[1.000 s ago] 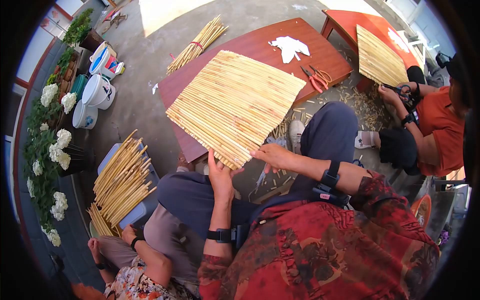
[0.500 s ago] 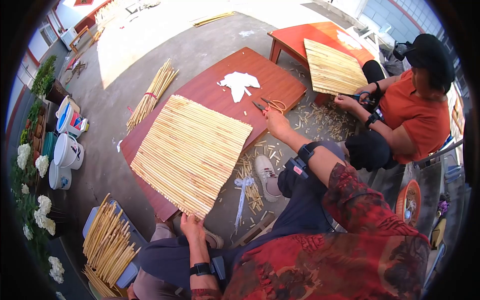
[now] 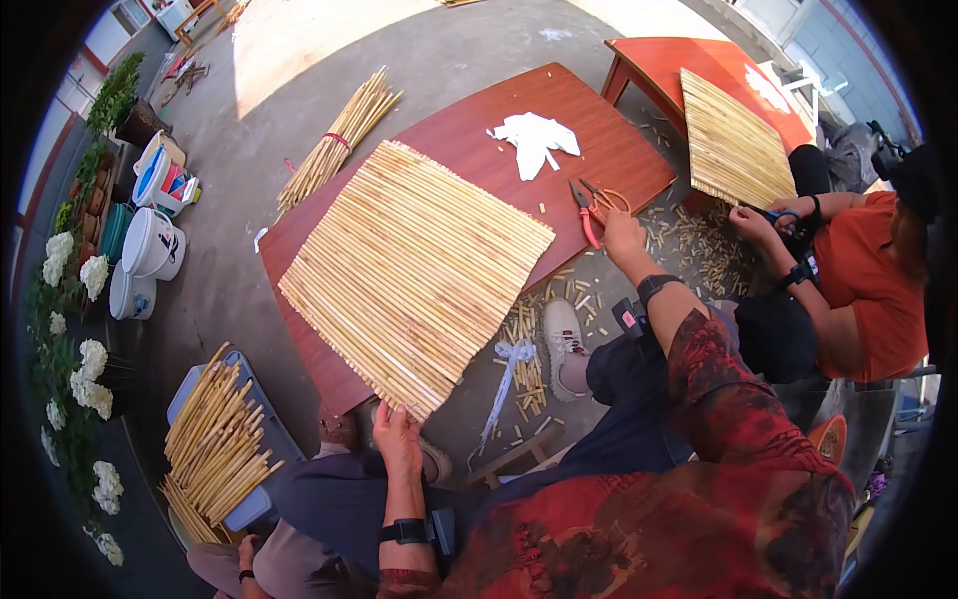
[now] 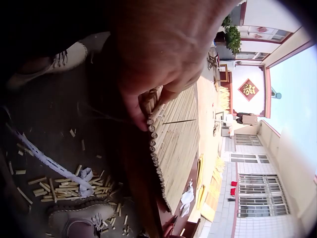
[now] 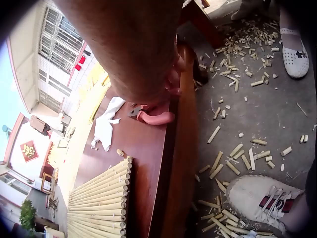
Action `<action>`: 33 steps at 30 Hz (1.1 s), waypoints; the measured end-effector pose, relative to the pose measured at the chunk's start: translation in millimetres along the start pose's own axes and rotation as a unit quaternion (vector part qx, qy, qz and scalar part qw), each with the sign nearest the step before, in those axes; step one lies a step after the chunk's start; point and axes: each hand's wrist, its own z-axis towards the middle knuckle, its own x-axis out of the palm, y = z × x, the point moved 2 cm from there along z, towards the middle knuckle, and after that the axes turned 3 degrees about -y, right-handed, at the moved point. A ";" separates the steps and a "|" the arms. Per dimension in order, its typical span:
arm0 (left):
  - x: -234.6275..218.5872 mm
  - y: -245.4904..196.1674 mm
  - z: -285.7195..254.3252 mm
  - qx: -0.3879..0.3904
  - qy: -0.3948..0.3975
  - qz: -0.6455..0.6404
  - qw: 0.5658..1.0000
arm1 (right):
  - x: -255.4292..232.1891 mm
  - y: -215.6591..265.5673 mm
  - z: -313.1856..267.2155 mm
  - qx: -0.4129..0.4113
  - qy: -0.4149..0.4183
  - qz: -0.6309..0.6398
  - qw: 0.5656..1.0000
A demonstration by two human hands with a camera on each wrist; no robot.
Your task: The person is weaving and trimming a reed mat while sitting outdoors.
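A mat of pale bamboo-like sticks [image 3: 419,270] lies on the red-brown table, its near corner jutting past the edge. My left hand [image 3: 398,441] pinches that corner, thumb on top; in the left wrist view the fingers [image 4: 141,111] wrap the stick ends. A thin dark line [image 4: 179,121] crosses the mat there. My right hand [image 3: 626,240] is at the table's right edge, fingertips at the orange loop handles of the scissors [image 3: 609,198]. Red-handled pliers [image 3: 587,218] lie beside them. In the right wrist view the forearm hides most of the fingers; I cannot tell whether they grip.
White cloth [image 3: 534,143] lies on the table [image 3: 599,110]. Behind it is a tied stick bundle [image 3: 339,140]; at left, a blue-grey tub [image 3: 261,399] holds loose sticks. Cut pieces [image 5: 237,158] litter the floor. At right, another person [image 3: 858,270] works on a second mat [image 3: 733,140].
My right hand has let go of the mat's edge and moved right to the tools on the table. The left hand still holds the corner. The head view has shifted.
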 end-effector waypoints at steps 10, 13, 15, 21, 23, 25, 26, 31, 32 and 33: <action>6.0 7.0 4.8 -0.066 0.047 -0.012 0.997 | 18.0 6.5 14.8 0.066 -0.010 0.091 0.994; 10.0 4.8 1.3 -0.093 0.051 0.030 0.994 | 44.4 -4.8 46.8 0.128 -0.008 0.176 0.976; 14.0 3.0 -0.8 -0.102 0.057 0.026 0.993 | 89.2 -15.5 78.5 0.107 0.013 0.337 0.935; 17.1 9.7 6.7 -0.100 0.084 0.024 0.991 | 21.3 12.0 21.3 0.097 0.093 0.630 0.765; 19.3 10.1 8.6 -0.091 0.099 0.021 0.991 | -49.4 42.2 -30.5 0.078 0.094 0.614 0.780; 23.0 9.8 11.3 -0.091 0.113 0.026 0.989 | -82.9 65.4 -69.9 0.021 0.119 0.576 0.808; 23.0 10.6 13.1 -0.092 0.118 0.027 0.988 | -88.8 72.2 -89.1 -0.020 0.141 0.557 0.818; 25.4 11.4 11.4 -0.098 0.089 0.080 0.988 | -59.6 83.6 -173.2 -0.068 0.247 0.513 0.819; 25.7 11.2 8.3 -0.096 0.091 0.080 0.988 | -40.3 81.2 -182.4 -0.080 0.241 0.487 0.836; 22.2 11.3 2.8 -0.089 0.033 0.105 0.990 | -27.4 80.5 -197.3 -0.089 0.239 0.471 0.844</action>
